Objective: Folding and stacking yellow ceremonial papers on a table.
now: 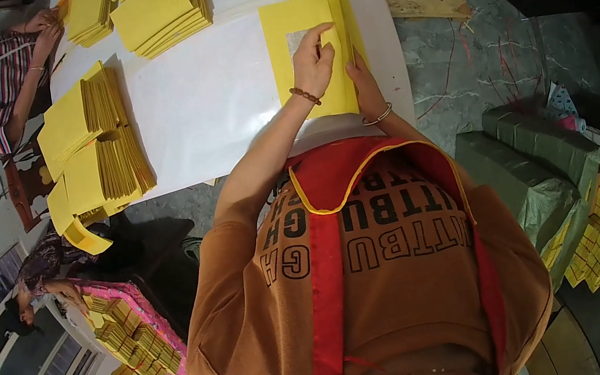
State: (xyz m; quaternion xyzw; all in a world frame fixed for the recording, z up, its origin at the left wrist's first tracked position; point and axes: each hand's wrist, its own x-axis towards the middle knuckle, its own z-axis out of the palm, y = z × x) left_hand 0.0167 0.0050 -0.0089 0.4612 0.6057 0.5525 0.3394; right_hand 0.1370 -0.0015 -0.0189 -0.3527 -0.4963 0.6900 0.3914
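A hand could pass over the middle of the white table (pixel 202 116), between the yellow piles (pixel 90 126) on the left and the left hand (pixel 315 67). Big yellow stacks (pixel 159 13) block the far side. A folded yellow sheet (pixel 342 55) is in the way between the left hand and the right hand (pixel 364 84).
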